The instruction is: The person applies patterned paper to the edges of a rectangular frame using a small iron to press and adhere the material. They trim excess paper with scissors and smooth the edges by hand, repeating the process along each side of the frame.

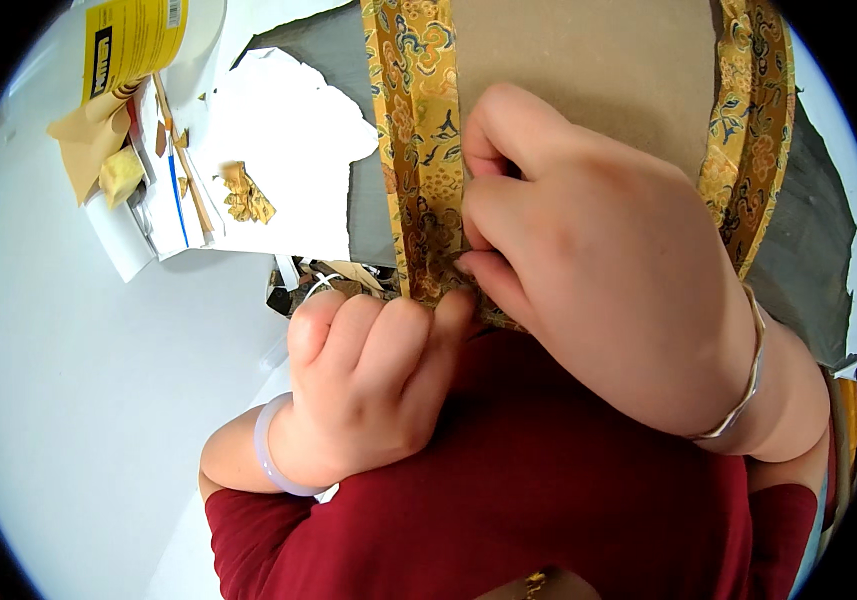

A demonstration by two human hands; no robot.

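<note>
A brown board [588, 75] lies in front of me, edged along its left side by a gold brocade strip [416, 130] with blue and red floral patterns. My left hand [363, 375] is closed at the strip's near end, its thumb and forefinger pinching the brocade by the corner. Over the board, my right hand [608, 240] has curled fingers against the strip's inner edge. Its thumb and forefinger close on the brocade close to the left fingertips, which partly hide the corner. A second brocade strip [748, 150] runs down the board's right side.
White paper [293, 140] and a dark grey sheet [808, 240] lie around the board. Brocade scraps [246, 195] rest on the paper. At the far left are a tub with a yellow label [138, 45], a blue stick [178, 200] and crumpled tan paper [88, 135]. A scrap-filled box [283, 290] sits below.
</note>
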